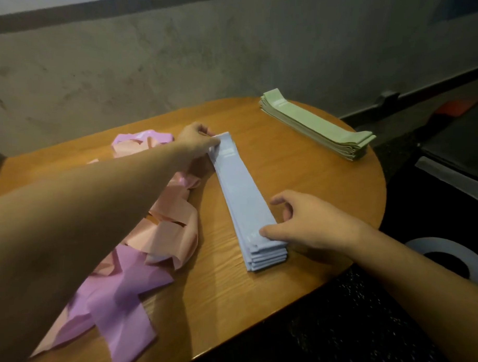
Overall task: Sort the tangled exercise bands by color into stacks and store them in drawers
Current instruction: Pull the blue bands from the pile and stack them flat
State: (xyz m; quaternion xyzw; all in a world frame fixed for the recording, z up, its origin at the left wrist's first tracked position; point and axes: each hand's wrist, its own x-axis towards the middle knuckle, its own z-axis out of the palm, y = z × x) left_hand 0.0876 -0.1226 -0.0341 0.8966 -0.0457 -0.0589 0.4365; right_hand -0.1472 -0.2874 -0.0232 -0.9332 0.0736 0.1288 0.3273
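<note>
- Wooden table [300, 177] stood against a grey wall; we took the blue stack [245, 205] at its middle as landmark.
- Our left hand [197, 141] pinched the stack's far end, fingers curled.
- Our right hand [304, 223] pressed the near end, thumb on top, fingers loosely bent.
- Green stack [315, 124] lay well beyond; pink and peach bands [160, 232] tangled left.

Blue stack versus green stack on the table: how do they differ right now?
The blue stack lies mid-table with the left hand pinching its far end and the right hand on its near end; the green stack sits untouched by the far edge. Blue's ends lie flat; green's far end curls up. Both are neat single-color piles.
</note>
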